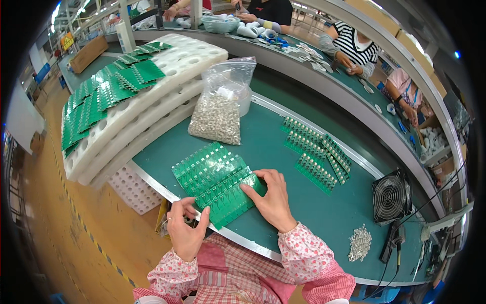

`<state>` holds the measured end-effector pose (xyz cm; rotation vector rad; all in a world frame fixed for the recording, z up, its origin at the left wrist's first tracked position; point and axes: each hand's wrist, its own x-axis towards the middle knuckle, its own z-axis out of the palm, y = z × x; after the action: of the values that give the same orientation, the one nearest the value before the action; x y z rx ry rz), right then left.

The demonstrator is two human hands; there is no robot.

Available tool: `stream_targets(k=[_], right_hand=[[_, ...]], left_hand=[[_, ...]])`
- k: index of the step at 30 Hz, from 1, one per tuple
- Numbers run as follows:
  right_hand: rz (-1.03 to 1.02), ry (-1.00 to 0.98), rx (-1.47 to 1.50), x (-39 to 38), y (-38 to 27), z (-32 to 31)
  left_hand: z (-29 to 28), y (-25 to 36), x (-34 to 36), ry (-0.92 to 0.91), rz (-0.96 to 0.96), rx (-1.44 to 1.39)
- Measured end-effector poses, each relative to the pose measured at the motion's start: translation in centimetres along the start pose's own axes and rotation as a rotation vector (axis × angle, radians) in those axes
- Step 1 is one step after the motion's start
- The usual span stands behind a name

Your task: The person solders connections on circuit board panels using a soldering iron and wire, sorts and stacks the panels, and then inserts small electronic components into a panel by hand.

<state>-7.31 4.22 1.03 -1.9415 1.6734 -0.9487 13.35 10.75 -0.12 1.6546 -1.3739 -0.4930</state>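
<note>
A green circuit board panel lies at the table's near edge, tilted across it, against more green panels. My right hand grips its right end, thumb on top and fingers at the far edge. My left hand holds the left end, thumb at the edge and fingers curled beside it, partly hidden. Behind them stands a clear bag of small metal parts. Strips of boards with small parts fitted lie to the right on the green tabletop.
Stacked white foam trays carrying green panels stand at left. A black fan, a corded black tool and loose metal parts are at right. Beyond a conveyor belt, co-workers' hands handle small items at another bench.
</note>
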Motion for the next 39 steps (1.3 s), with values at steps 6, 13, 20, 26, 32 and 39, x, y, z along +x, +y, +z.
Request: stream_targets(k=[6,13,20,26,32,39], right_hand=[[-0.087,-0.007,-0.112,-0.7,-0.2,-0.5],[-0.172,-0.084,-0.232,-0.7,0.4,-0.2],[-0.174,-0.089,-0.244,0.0,0.5,0.1],[-0.16,-0.023,-0.285,-0.3,0.7,0.3],[-0.158,-0.022,-0.218,-2.7,2.1,-1.5],[-0.144,0.125,0.037,-3.6,1.6,-1.5]], left_hand=[[-1.9,-1.7,2.3,0.086,0.103,0.001],[-3.0,-2.1,3.6,-0.118,0.203,0.276],[-1.8,-0.9,0.9,-0.029,0.267,0.277],[0.2,-0.8,-0.9,0.061,0.267,0.177],[0.1,-0.2,-1.9,0.054,0.364,0.246],[0.9,0.8,-2.9,0.12,0.343,0.282]])
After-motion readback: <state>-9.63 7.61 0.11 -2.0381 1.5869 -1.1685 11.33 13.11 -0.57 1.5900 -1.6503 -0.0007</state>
